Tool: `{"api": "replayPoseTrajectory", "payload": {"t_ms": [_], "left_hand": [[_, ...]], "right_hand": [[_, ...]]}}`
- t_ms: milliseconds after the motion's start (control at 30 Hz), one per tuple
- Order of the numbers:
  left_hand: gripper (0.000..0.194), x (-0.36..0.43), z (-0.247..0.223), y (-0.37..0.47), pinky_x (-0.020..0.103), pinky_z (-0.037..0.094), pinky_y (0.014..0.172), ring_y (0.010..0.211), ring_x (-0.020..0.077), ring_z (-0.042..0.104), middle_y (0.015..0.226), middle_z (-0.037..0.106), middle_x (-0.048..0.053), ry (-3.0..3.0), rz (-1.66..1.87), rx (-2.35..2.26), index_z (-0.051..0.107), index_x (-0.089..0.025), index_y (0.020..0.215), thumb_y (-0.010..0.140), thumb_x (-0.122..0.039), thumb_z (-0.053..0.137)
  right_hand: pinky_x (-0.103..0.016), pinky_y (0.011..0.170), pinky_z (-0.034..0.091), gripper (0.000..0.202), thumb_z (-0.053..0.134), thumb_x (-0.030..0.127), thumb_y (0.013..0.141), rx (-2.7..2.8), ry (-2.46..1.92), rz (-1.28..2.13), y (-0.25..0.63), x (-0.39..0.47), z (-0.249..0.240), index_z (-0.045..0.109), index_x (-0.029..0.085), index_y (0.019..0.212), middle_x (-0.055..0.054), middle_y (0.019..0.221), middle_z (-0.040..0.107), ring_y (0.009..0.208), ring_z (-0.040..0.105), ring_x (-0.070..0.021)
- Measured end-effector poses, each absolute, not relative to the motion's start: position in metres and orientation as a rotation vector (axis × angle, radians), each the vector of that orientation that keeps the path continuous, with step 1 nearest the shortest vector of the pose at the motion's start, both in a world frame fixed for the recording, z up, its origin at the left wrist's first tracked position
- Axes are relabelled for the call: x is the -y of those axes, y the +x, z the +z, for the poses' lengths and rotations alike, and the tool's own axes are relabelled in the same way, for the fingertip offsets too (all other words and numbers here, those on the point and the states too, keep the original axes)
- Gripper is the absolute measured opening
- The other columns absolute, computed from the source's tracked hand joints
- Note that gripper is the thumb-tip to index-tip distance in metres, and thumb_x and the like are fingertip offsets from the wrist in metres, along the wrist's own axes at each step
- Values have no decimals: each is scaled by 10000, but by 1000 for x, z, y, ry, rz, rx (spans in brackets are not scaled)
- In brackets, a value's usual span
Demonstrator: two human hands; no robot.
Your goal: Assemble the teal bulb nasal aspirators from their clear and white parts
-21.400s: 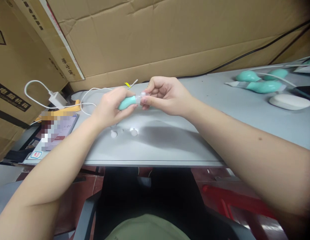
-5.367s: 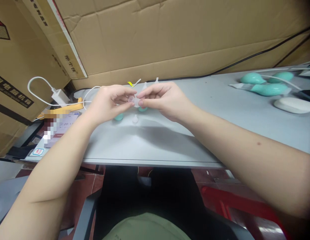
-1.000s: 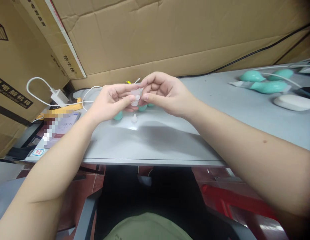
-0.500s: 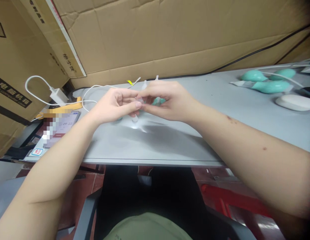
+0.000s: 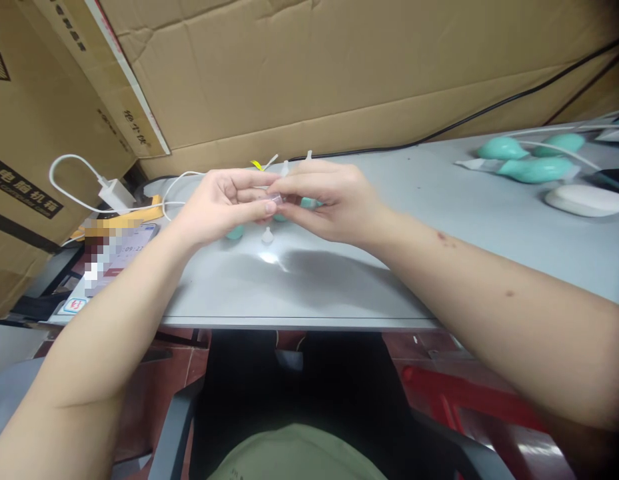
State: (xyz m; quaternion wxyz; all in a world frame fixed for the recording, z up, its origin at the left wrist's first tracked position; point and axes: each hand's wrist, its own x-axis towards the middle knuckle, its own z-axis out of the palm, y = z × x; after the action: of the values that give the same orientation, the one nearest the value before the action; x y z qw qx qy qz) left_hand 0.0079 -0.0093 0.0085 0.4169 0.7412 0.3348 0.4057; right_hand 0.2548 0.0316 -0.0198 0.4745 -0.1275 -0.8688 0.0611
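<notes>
My left hand (image 5: 234, 200) and my right hand (image 5: 334, 197) meet above the grey desk. Between their fingertips is a small clear plastic piece (image 5: 276, 199), pinched from both sides; its exact kind is too small to tell. Below it on the desk lies a small white nozzle-like tip (image 5: 267, 235). A teal rounded piece (image 5: 235, 232) shows beneath my left hand, and another teal piece (image 5: 310, 202) is partly hidden behind my right fingers. Two pale upright tips (image 5: 309, 155) stick up behind the hands.
Several teal bulbs (image 5: 539, 169) lie at the right beside a white computer mouse (image 5: 586, 200). At the left are a phone (image 5: 126, 257), a yellow power strip (image 5: 152, 210) and a white charger (image 5: 116, 195). Cardboard (image 5: 339, 73) stands along the desk's back.
My fingers have shifted slightly around the clear piece, which shows more now. The white tip and the teal piece under my left hand have come into fuller view.
</notes>
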Motion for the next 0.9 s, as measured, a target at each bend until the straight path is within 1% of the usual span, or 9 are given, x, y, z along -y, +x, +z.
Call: {"api": "replayPoseTrajectory", "payload": {"t_ms": [100, 267, 433, 567, 667, 733, 800, 867, 900], "left_hand": [[567, 8, 6, 9, 386, 795, 862, 961, 278, 915, 1094, 937, 97, 1865, 1062, -876, 917, -201, 1311, 891, -568, 1023], [715, 8, 2, 9, 410, 804, 875, 1025, 315, 923, 1080, 934, 113, 1875, 1128, -886, 873, -188, 1408, 862, -621, 1032], [666, 12, 5, 9, 412, 801, 896, 1080, 325, 925, 1127, 936, 117, 1876, 1127, -875, 872, -197, 1408, 879, -572, 1021], [592, 12, 4, 11, 449, 787, 882, 1028, 314, 918, 1130, 936, 74, 1913, 1141, -897, 867, -245, 1439, 914, -494, 981], [642, 11, 1, 8, 450, 761, 899, 1003, 289, 899, 1141, 934, 54, 1981, 1152, -905, 836, -299, 1516, 921, -501, 968], [716, 9, 3, 1, 427, 735, 923, 1069, 292, 881, 1206, 931, 65, 2070, 1157, -929, 817, -332, 1550, 886, -529, 997], [799, 9, 10, -10, 393, 704, 911, 1184, 323, 845, 1326, 913, 86, 2210, 1143, -1020, 827, -348, 1533, 797, -564, 1053], [812, 8, 20, -23, 372, 664, 881, 1294, 375, 798, 1417, 882, 97, 2374, 1044, -1198, 869, -317, 1448, 725, -629, 1069], [754, 7, 25, -29, 375, 638, 861, 1255, 383, 800, 1371, 888, 97, 2450, 943, -1308, 900, -287, 1359, 720, -657, 1054]], "right_hand": [[-392, 833, 603, 323, 683, 529, 1164, 2130, -313, 142, 255, -32, -20, 879, 287, 1077, -51, 935, 794, 840, 701, -220], [-397, 865, 615, 292, 697, 522, 1152, 2142, -337, 132, 255, -32, -19, 880, 296, 1124, -51, 990, 817, 896, 724, -233], [-401, 891, 617, 310, 665, 513, 1170, 2155, -338, 126, 257, -26, -16, 886, 296, 1151, -57, 995, 806, 917, 738, -237], [-419, 942, 623, 310, 667, 516, 1181, 2158, -363, 167, 257, -22, -15, 885, 301, 1137, -61, 1019, 816, 955, 759, -247], [-398, 877, 615, 321, 671, 534, 1177, 2160, -361, 126, 257, -26, -17, 880, 300, 1110, -52, 983, 803, 917, 745, -233], [-393, 852, 609, 312, 689, 551, 1159, 2153, -379, 81, 258, -31, -18, 876, 305, 1115, -47, 968, 798, 895, 732, -229], [-402, 859, 615, 293, 732, 562, 1127, 2124, -420, 66, 261, -35, -17, 871, 304, 1112, -52, 966, 804, 898, 736, -240], [-426, 892, 631, 263, 781, 540, 1092, 2075, -482, 92, 264, -37, -14, 872, 293, 1093, -64, 972, 816, 917, 754, -261], [-439, 909, 638, 239, 801, 516, 1078, 2050, -508, 114, 266, -37, -12, 874, 288, 1079, -70, 974, 821, 923, 763, -271]]}}
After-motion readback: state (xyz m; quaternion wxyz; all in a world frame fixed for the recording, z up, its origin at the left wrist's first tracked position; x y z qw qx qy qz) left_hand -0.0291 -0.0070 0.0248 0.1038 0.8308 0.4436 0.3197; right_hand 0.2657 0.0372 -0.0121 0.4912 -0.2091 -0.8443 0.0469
